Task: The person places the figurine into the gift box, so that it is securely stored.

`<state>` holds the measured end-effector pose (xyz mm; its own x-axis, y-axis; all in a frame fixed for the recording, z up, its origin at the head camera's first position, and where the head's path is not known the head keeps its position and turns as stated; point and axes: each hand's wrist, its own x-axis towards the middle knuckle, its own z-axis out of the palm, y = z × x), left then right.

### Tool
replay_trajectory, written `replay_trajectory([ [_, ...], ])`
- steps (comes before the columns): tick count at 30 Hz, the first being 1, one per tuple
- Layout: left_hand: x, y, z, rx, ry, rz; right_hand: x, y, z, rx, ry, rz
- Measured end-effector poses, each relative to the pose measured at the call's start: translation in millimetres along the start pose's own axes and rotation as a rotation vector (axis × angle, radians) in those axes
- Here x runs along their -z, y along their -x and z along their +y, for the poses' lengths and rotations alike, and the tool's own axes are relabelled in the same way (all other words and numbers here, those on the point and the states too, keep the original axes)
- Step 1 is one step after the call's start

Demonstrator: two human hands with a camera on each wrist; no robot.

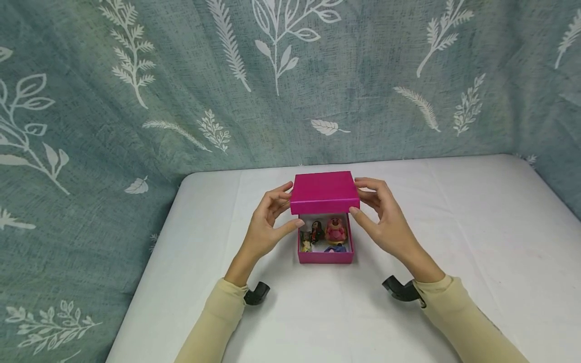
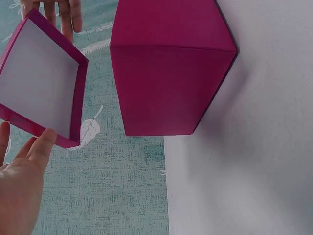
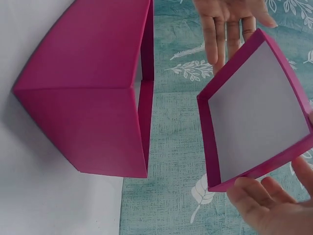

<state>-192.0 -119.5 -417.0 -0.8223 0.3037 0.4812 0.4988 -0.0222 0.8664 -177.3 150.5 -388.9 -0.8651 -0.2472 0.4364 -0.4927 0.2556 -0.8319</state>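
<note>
A magenta box lid [image 1: 324, 187] is held level above its box [image 1: 326, 257], tipped in neither direction that shows from the head. My left hand [image 1: 267, 219] holds its left side, thumb low at the front corner and fingers farther back. On the opposite side my right hand [image 1: 388, 219] grips it the same way. Both wrist views show the lid's white inside [image 2: 41, 73] and a gap between it and the box walls [image 3: 83, 127]. Inside the box are several small figurines, among them a pink bear-like one [image 1: 336, 232] and a dark-haired one [image 1: 316, 232].
The box stands on a white-covered table [image 1: 476, 227]. Behind the table hangs a green-blue cloth [image 1: 372, 126] with white leaf prints. Black curved pieces [image 1: 257, 294] stick out at both wrists, beside the beige sleeves [image 1: 213, 322].
</note>
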Motion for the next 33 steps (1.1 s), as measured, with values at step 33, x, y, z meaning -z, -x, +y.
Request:
replay_trajectory([
  [33, -11.1, -3.4, 15.4, -0.062, -0.18, -0.057, 1, 1, 0, 0.068, 0.104, -0.041],
])
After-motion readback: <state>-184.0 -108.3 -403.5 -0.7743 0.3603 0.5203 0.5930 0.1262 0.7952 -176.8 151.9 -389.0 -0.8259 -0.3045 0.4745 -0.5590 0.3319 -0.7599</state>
